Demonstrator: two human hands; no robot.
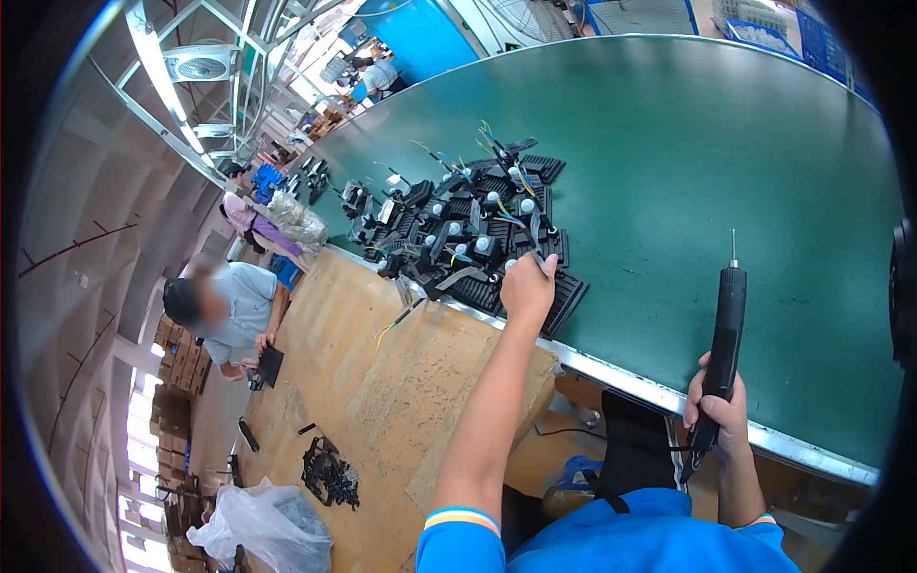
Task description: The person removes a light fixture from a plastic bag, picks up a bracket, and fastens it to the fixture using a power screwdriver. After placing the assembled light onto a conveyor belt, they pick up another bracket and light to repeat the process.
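Note:
My left hand [528, 289] is closed on part of a black assembly at the front right edge of a pile of black assemblies [458, 215]. The pile has ribbed black plates, round whitish parts and coloured wires, and lies on the green table [688, 143]. My right hand [718, 409] is wrapped round the lower body of a black electric screwdriver [729, 325], near the table's metal edge. The screwdriver stands nearly upright in view, its thin metal bit pointing up and away from me.
A wooden table [382, 382] adjoins at the left, with a heap of small black parts [330, 476] and a clear plastic bag [267, 525]. A co-worker [239, 306] sits across it, holding a black part. Other people stand farther back.

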